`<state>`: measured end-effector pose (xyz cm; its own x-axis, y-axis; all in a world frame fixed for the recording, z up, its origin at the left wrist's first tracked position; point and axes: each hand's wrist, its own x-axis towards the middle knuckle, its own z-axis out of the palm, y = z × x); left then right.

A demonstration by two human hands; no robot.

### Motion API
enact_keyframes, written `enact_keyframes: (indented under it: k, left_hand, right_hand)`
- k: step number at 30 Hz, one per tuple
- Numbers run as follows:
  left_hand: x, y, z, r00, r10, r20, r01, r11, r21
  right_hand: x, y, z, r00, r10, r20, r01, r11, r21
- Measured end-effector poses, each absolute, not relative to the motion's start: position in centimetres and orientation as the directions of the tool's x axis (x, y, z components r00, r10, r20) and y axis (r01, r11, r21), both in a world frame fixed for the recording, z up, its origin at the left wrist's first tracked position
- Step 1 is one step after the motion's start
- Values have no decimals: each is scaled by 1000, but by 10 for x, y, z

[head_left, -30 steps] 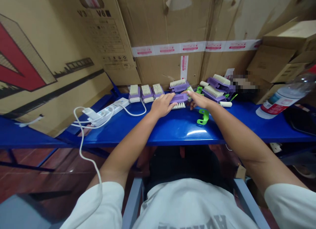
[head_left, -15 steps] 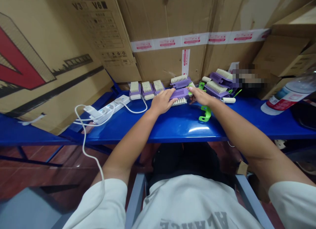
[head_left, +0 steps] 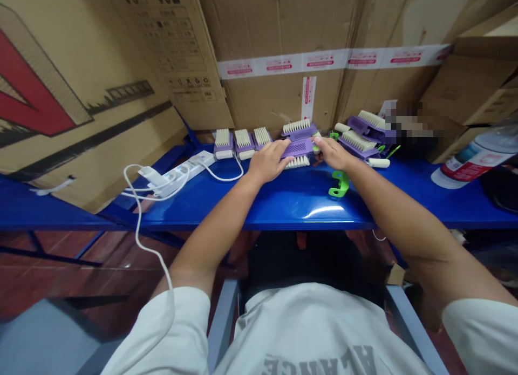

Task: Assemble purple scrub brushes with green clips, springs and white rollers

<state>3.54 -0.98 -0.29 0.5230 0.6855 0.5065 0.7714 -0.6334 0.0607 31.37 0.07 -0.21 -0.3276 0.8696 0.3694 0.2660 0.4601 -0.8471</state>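
Observation:
Between my hands lies a purple brush (head_left: 298,148) with a slotted body, its cream bristles pointing toward me. My left hand (head_left: 267,162) is closed around the brush's left end. My right hand (head_left: 329,152) grips the other end, where a small light-green and cream part (head_left: 316,144) shows by the fingertips. Just behind is another purple brush (head_left: 298,128), bristles up. A bright green bracket (head_left: 340,184) rests on the blue table (head_left: 283,205), below my right wrist. Fingers partly hide both ends of the held brush.
Several purple brushes (head_left: 243,143) stand in a row at the left, beside a white power strip (head_left: 184,174) with cables. More brushes (head_left: 359,140) are piled at the right, near a water bottle (head_left: 471,159). Large cardboard boxes (head_left: 275,35) line the back.
The camera view has shifted slightly. Both hands keep hold of the same brush in nearly the same place; nothing else has visibly moved.

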Motion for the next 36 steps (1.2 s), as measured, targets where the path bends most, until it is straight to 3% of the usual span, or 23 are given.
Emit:
enact_keyframes:
  k: [20, 29, 36]
  left_hand:
    - [34, -11, -7, 530, 663, 528, 776, -631, 13]
    - [37, -12, -5, 508, 686, 521, 755, -646, 113]
    - [44, -14, -8, 566, 652, 505, 708, -698, 107]
  right_hand:
    - [314, -13, 9, -325, 830, 454, 434, 557, -708]
    - [304, -22, 15, -365, 795, 485, 493, 607, -623]
    - [304, -23, 20, -456, 709, 538, 475, 705, -526]
